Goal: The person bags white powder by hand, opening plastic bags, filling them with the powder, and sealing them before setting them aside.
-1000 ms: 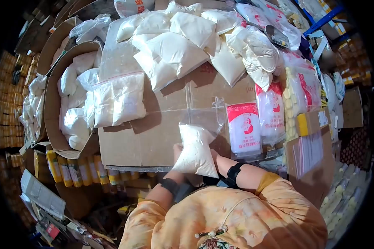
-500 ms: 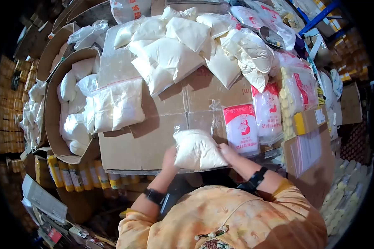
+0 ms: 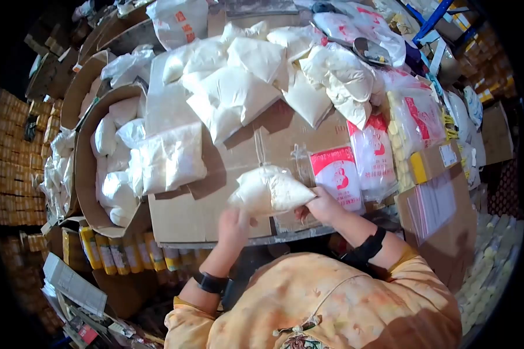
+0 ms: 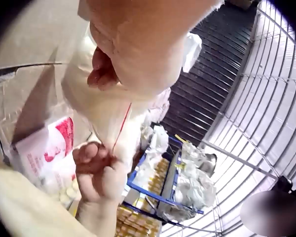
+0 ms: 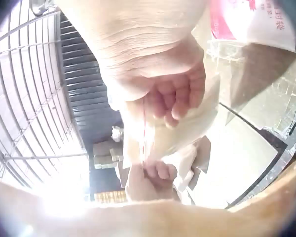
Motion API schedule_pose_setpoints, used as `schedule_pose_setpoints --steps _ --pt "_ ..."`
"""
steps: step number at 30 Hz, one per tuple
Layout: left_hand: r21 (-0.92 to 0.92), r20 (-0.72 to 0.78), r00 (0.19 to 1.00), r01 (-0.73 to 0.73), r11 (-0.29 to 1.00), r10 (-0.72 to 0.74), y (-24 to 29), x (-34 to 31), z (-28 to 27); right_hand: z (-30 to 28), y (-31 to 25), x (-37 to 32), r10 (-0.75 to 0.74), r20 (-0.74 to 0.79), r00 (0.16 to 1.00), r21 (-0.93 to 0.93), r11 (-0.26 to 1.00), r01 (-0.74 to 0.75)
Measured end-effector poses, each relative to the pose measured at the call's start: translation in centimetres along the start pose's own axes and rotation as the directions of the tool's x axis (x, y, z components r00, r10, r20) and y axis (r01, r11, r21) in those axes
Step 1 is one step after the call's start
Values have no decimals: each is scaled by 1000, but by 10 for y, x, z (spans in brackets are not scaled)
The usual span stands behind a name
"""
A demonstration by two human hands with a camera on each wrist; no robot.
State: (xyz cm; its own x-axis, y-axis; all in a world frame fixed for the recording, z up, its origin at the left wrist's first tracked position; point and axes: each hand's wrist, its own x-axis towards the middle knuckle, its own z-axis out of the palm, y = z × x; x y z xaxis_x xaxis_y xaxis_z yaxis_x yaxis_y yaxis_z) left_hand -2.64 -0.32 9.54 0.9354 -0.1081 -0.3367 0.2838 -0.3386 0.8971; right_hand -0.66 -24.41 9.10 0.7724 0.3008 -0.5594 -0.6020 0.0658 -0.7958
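Observation:
A clear zip bag of cream-white powder (image 3: 271,189) is held up over the near part of the cardboard, lying broad and flat-on to the head view. My left hand (image 3: 234,228) grips its near left part, slightly blurred. At the bag's right corner, my right hand (image 3: 325,206) pinches the edge with curled fingers. A red zip line runs along the bag's edge between both hands in the left wrist view, where the right hand (image 4: 101,173) pinches one end. The left hand (image 5: 150,182) pinches the other end in the right wrist view.
Filled powder bags (image 3: 233,96) are heaped at the back of the cardboard sheet (image 3: 183,224). Another filled bag (image 3: 172,157) lies left, beside a carton (image 3: 84,174) of white bags. Red-and-white packs of bags (image 3: 337,177) lie right.
The bag has turned from hanging lengthwise near my body to lying crosswise, farther out over the cardboard. My hands have moved apart, from behind the bag to the two ends of its near edge.

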Motion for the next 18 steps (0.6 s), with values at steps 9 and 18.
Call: schedule_pose_setpoints --steps 9,18 --pt "575 82 986 -165 801 144 -22 16 19 -13 8 23 -4 -139 990 -763 638 -105" --pt "714 58 983 -164 681 175 8 25 20 -9 28 32 -390 -7 921 -947 298 119"
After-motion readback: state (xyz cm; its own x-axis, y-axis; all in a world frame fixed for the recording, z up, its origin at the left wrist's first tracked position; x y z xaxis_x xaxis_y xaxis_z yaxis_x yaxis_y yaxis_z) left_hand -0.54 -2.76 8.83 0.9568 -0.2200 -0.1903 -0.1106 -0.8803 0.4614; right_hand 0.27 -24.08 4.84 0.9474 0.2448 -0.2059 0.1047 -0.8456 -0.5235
